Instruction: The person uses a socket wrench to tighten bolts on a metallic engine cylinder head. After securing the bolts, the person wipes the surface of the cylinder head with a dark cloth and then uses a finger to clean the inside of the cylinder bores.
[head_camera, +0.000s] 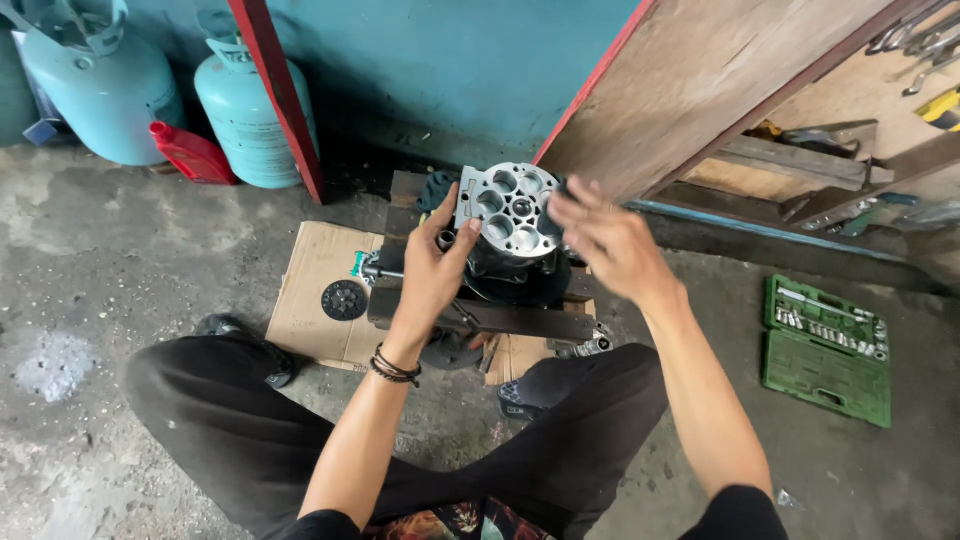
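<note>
Head view: the metal engine part (510, 212) sits between my hands; my left hand (432, 265) grips its near-left edge, my right hand (612, 243), fingers spread, touches its right side above wooden blocks (520, 320).

Even, soft daylight; no hard shadows. Dimmer along the base of the teal painted wall (440, 70). Mild sheen on the silver perforated metal engine part (510, 208). Right hand (610, 240) motion-blurred at the fingers; left hand (432, 268) sharp. Wide-angle bending at the frame edges.
</note>
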